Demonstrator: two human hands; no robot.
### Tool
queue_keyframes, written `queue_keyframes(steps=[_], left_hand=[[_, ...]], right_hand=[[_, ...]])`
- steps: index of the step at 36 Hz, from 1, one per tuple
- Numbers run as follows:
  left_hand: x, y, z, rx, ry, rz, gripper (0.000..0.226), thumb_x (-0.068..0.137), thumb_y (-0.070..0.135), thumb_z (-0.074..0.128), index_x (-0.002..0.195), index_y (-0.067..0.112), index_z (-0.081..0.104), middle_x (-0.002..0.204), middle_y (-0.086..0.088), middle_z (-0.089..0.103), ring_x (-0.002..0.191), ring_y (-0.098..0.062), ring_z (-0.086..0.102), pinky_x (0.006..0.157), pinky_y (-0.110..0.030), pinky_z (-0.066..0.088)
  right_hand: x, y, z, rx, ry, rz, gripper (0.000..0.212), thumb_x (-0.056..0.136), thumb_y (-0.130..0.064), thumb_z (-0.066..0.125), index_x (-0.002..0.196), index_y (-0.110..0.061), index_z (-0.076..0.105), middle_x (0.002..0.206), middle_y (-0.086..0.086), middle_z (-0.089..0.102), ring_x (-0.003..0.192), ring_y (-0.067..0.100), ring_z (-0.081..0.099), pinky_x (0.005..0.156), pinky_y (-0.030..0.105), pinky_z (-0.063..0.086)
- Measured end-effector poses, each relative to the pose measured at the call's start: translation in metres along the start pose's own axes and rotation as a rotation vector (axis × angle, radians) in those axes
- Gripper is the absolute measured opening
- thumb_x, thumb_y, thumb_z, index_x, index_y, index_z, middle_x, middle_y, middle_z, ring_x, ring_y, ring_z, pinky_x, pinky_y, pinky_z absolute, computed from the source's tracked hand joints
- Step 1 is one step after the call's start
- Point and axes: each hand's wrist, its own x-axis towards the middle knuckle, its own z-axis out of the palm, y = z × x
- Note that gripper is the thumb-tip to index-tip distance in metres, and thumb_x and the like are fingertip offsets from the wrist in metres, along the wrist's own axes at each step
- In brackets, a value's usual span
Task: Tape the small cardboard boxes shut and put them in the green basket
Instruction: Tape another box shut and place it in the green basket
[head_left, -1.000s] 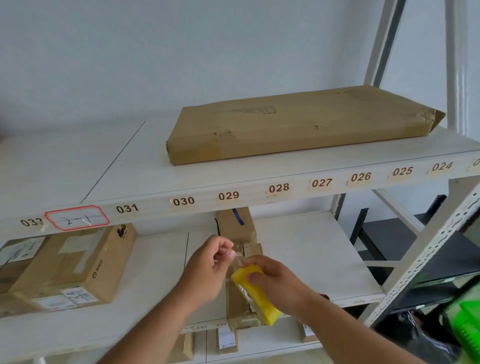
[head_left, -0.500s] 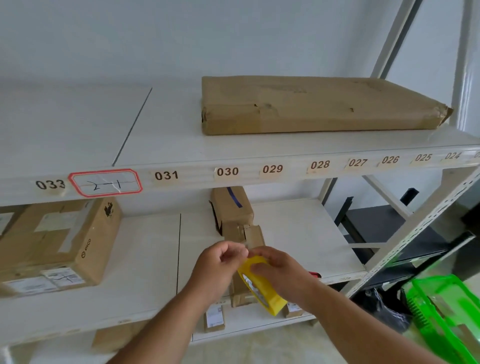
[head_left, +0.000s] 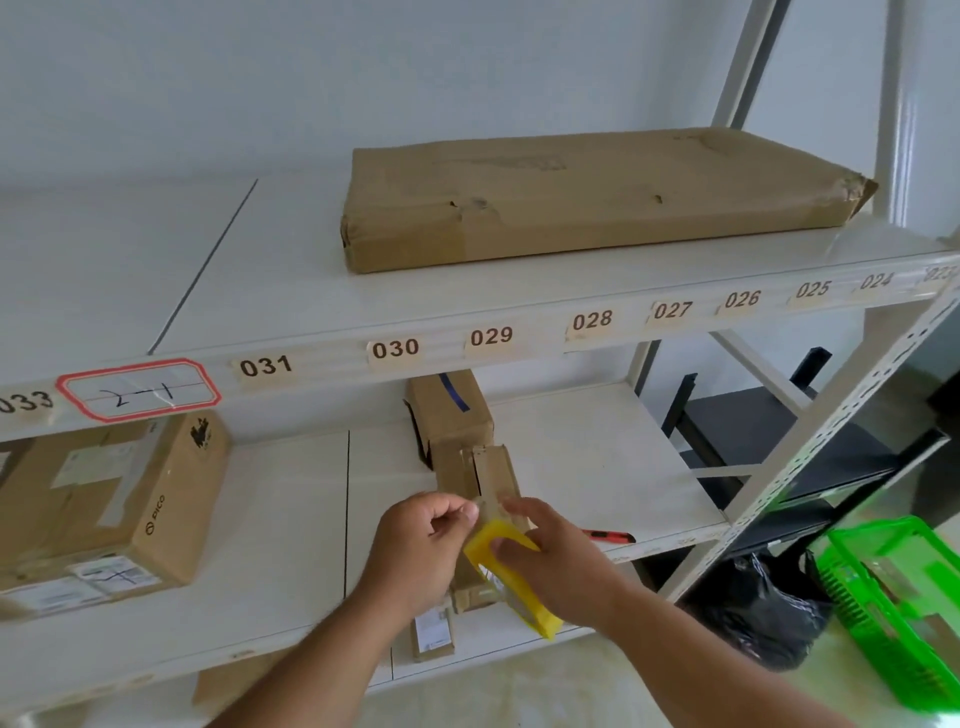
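Observation:
My right hand grips a yellow tape roll over the middle shelf. My left hand pinches the free tape end at the roll's top edge. Just behind and under both hands a small cardboard box lies on the shelf with a flap standing up. A second small box with a blue mark sits behind it. The green basket stands on the floor at the lower right, with flat cardboard pieces inside.
A long flat carton lies on the top shelf. A larger taped box sits at the left of the middle shelf. A red cutter lies right of my hands. A black bag is beside the basket.
The view has shifted left and down, bringing more of the green basket into sight. Both hands stay together at the tape roll, left fingers working the tape end.

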Motion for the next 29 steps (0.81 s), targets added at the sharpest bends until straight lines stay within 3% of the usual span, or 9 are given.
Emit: queue_keyframes(steps=[3,5,12,15,18,21,22,25,29], left_hand=[[0.012,0.014,0.002,0.015,0.025,-0.012,0.023,0.097,0.027,0.065,0.076,0.028,0.074,0.069,0.01,0.071,0.065,0.005,0.061,0.059,-0.006,0.041],[0.018,0.025,0.002,0.032,0.046,0.003,0.026,0.097,0.028,0.064,0.073,0.025,0.074,0.065,0.013,0.068,0.061,0.005,0.059,0.059,-0.008,0.04],[0.031,0.045,0.01,0.135,0.066,0.049,0.022,0.096,0.028,0.066,0.076,0.032,0.073,0.076,0.01,0.073,0.073,0.003,0.065,0.06,-0.002,0.041],[0.031,0.043,0.018,0.115,0.08,0.03,0.022,0.096,0.028,0.066,0.076,0.03,0.074,0.074,0.008,0.073,0.072,0.001,0.066,0.065,-0.01,0.046],[0.031,0.038,0.024,0.078,0.068,-0.04,0.021,0.098,0.03,0.064,0.079,0.027,0.074,0.075,0.008,0.074,0.072,-0.006,0.067,0.074,-0.027,0.055],[0.033,0.031,0.023,0.168,0.044,-0.033,0.021,0.098,0.036,0.061,0.082,0.028,0.073,0.078,0.007,0.074,0.075,-0.009,0.068,0.077,-0.03,0.057],[0.034,0.029,0.022,0.204,0.038,-0.011,0.022,0.098,0.038,0.061,0.082,0.029,0.073,0.077,0.007,0.073,0.075,-0.008,0.068,0.075,-0.03,0.056],[0.037,0.024,0.02,0.341,0.024,0.061,0.019,0.097,0.043,0.058,0.089,0.035,0.074,0.08,0.01,0.071,0.076,-0.002,0.065,0.07,-0.024,0.054],[0.039,0.016,0.021,0.422,0.022,0.13,0.019,0.098,0.046,0.057,0.102,0.039,0.074,0.093,0.023,0.067,0.084,0.008,0.062,0.069,-0.016,0.048]], right_hand=[[0.003,0.004,-0.005,0.032,0.037,-0.019,0.045,0.097,-0.047,0.059,0.141,-0.039,0.048,0.11,-0.01,0.064,0.095,0.005,0.062,0.076,0.021,0.048],[0.006,0.008,-0.006,0.027,0.087,-0.037,0.044,0.097,-0.052,0.057,0.139,-0.039,0.051,0.121,-0.008,0.065,0.101,0.009,0.06,0.084,0.026,0.047],[0.008,0.021,-0.009,0.013,0.1,-0.049,0.048,0.1,-0.061,0.045,0.14,-0.037,0.054,0.127,-0.005,0.068,0.116,0.018,0.062,0.094,0.032,0.048],[0.007,0.025,-0.013,0.006,0.053,-0.049,0.049,0.102,-0.059,0.043,0.145,-0.037,0.05,0.131,-0.005,0.066,0.123,0.019,0.059,0.091,0.028,0.042],[0.005,0.027,-0.021,0.102,-0.007,-0.053,0.038,0.103,-0.051,0.047,0.135,-0.037,0.06,0.117,-0.008,0.066,0.106,0.013,0.063,0.08,0.022,0.047],[0.004,0.028,-0.027,0.304,-0.064,-0.012,0.027,0.103,-0.042,0.052,0.118,-0.029,0.071,0.105,0.004,0.067,0.086,0.014,0.065,0.058,0.024,0.058],[0.004,0.028,-0.027,0.324,-0.057,-0.008,0.025,0.102,-0.041,0.053,0.11,-0.029,0.073,0.103,0.006,0.068,0.084,0.015,0.064,0.057,0.028,0.061],[0.007,0.034,-0.023,0.256,0.016,-0.028,0.028,0.102,-0.042,0.053,0.098,-0.025,0.074,0.087,0.006,0.066,0.078,0.013,0.057,0.075,0.043,0.06],[0.01,0.038,-0.019,0.212,0.049,-0.019,0.032,0.101,-0.045,0.051,0.101,-0.023,0.074,0.09,0.017,0.066,0.073,0.012,0.054,0.066,0.034,0.056]])
